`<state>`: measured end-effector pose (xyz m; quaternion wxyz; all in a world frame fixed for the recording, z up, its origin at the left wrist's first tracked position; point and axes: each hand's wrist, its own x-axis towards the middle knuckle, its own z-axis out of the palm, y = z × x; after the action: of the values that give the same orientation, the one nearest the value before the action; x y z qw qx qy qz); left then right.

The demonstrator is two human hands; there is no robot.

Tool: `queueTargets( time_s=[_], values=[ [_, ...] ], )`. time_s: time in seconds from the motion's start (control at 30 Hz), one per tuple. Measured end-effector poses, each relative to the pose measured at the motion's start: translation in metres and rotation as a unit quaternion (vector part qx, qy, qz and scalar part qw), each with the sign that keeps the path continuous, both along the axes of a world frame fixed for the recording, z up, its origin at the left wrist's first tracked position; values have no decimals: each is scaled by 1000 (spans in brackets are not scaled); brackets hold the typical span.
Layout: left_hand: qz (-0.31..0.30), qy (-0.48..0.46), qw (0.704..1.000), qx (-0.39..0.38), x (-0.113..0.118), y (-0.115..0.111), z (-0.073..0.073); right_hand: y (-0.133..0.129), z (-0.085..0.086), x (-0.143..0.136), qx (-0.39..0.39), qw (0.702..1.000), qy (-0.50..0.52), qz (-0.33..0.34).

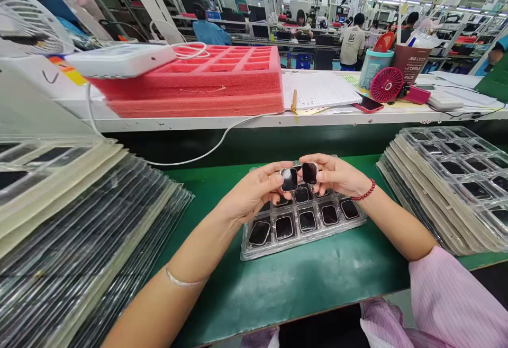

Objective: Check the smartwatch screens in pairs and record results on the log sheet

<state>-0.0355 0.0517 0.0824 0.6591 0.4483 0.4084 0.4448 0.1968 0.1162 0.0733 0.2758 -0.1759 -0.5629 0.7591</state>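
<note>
Pinched between the fingers of my left hand (257,190) is a small dark square piece with rounded corners and a light rim (289,179). My right hand (335,174) grips a similar dark piece (309,173) close beside it, its face turned slightly. Both hands are held above a clear plastic tray (304,236) on the green table mat. Rows of the same dark square pieces sit in the tray's compartments; one at the near left corner (259,233) lies tilted in its pocket. My fingers hide part of the tray's back rows.
Tall stacks of clear trays stand at the left (99,237) and right (444,189). A white shelf (238,123) behind holds red foam trays (198,86), papers (317,88), a phone (369,104) and a pink fan (386,84). A white cable (206,153) hangs from it. People sit farther back.
</note>
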Motion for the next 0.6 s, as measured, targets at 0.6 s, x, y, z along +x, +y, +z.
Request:
queueTargets(
  time_s=[0.6],
  values=[
    [68, 153, 980, 107, 13, -8, -1, -15, 1, -12, 140, 977, -76, -142]
  ],
)
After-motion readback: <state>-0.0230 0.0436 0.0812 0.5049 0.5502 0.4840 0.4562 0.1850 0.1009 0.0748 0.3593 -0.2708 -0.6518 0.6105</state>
